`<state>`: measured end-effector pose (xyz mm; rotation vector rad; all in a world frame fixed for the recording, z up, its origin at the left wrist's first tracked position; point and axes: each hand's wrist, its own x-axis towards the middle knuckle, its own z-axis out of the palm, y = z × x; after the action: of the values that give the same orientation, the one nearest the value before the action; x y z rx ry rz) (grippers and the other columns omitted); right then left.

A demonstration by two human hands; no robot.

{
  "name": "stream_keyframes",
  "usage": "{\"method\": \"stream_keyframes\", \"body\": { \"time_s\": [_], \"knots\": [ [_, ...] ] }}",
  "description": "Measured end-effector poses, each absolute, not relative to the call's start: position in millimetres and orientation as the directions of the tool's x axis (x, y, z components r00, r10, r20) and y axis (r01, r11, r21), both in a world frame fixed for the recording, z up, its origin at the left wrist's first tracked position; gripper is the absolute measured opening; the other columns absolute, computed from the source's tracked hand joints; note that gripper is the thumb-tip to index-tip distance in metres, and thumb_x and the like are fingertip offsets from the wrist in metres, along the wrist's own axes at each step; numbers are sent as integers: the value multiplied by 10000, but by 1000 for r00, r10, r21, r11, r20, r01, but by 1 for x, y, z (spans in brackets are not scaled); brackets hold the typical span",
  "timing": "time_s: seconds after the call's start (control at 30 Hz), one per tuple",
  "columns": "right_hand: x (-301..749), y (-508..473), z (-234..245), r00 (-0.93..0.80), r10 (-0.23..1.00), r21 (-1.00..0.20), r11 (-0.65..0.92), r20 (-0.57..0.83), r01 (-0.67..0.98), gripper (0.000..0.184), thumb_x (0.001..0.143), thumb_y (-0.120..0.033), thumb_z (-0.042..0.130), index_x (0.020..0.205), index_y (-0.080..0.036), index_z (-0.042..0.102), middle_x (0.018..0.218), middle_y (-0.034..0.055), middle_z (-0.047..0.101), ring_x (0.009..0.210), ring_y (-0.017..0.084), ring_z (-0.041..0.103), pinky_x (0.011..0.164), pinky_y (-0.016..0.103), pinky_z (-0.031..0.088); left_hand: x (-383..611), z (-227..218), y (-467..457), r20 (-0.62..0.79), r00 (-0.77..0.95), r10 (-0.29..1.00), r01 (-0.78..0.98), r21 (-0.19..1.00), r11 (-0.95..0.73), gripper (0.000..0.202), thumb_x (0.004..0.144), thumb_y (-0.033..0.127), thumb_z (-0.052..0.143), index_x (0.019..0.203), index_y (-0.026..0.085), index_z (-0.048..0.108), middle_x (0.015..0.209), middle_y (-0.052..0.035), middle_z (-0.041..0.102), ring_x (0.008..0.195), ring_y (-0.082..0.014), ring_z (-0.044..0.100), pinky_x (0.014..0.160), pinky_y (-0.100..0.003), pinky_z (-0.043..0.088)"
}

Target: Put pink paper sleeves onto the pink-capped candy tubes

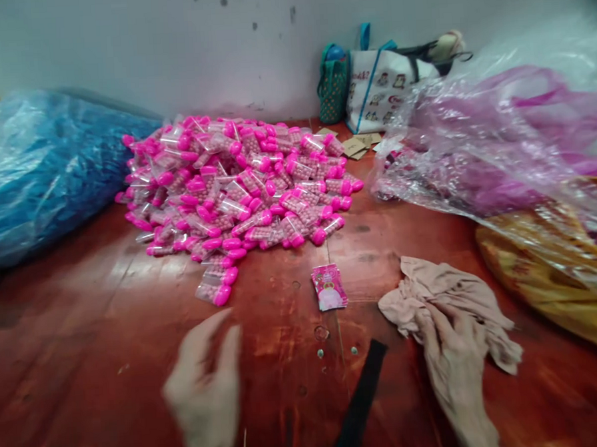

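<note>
My right hand [453, 362] lies on a crumpled beige cloth [447, 296] at the front right of the red-brown table [84, 341], fingers bent into the fabric. My left hand [207, 388] hovers over the table's front, blurred by motion, fingers stretched out with nothing in them. A small pink printed packet [328, 286] lies between the hands, a little farther back. Behind it sits a big pile of clear tubes with pink caps [236, 180]. One such tube [216, 288] lies apart, nearest my left hand.
A blue plastic bag [40, 170] fills the left side. Clear and pink plastic bags [499, 139] and a yellow bag [556, 283] crowd the right. Tote bags [381, 86] stand against the white wall. A black strap [362, 393] lies at the front edge.
</note>
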<state>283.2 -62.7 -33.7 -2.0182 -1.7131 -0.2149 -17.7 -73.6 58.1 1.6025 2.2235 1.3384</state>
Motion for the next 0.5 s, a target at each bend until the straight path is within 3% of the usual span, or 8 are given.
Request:
{"method": "stream_keyframes", "body": {
  "time_s": [0.07, 0.13, 0.2, 0.3, 0.5],
  "knots": [
    [282, -62, -36, 235, 874, -296, -112, 424, 949, 490, 893, -425, 264, 950, -108, 634, 987, 159, 561, 935, 275, 457, 809, 436, 360, 45, 55, -47, 396, -37, 917, 769, 597, -227, 222, 767, 166, 538, 981, 180, 595, 971, -48, 618, 927, -186, 554, 849, -331, 443],
    [284, -63, -39, 248, 871, -311, -117, 425, 943, 504, 899, -424, 241, 964, -105, 625, 1007, 164, 556, 947, 275, 456, 816, 442, 353, 108, 46, -34, 351, 345, 871, 767, 429, -477, 259, 772, 122, 501, 1014, 163, 583, 1002, -68, 615, 1030, -212, 507, 927, -374, 394],
    [289, -65, -43, 238, 879, -312, -109, 413, 944, 534, 907, -421, 197, 996, -98, 613, 1029, 169, 554, 953, 276, 456, 813, 442, 353, 157, 30, -30, 272, 527, 805, 771, 245, -587, 359, 770, 114, 478, 1125, 133, 529, 1172, -116, 537, 1173, -263, 398, 958, -418, 361],
    [294, -68, -45, 218, 896, -333, -85, 386, 939, 554, 913, -432, 161, 1055, -112, 591, 1059, 156, 557, 967, 268, 463, 811, 432, 355, 191, 0, -29, 228, 596, 770, 773, 96, -627, 355, 797, 123, 436, 1138, 57, 504, 1246, -182, 462, 1209, -266, 359, 966, -418, 352],
    [294, -66, -40, 264, 883, -389, -103, 387, 915, 562, 899, -486, 207, 987, -134, 636, 1016, 126, 583, 953, 259, 480, 821, 412, 349, 182, -6, -19, 211, 511, 833, 753, 357, -552, 182, 819, 164, 450, 924, 178, 598, 1065, -83, 565, 1105, -231, 446, 918, -409, 399]
  ]
}}
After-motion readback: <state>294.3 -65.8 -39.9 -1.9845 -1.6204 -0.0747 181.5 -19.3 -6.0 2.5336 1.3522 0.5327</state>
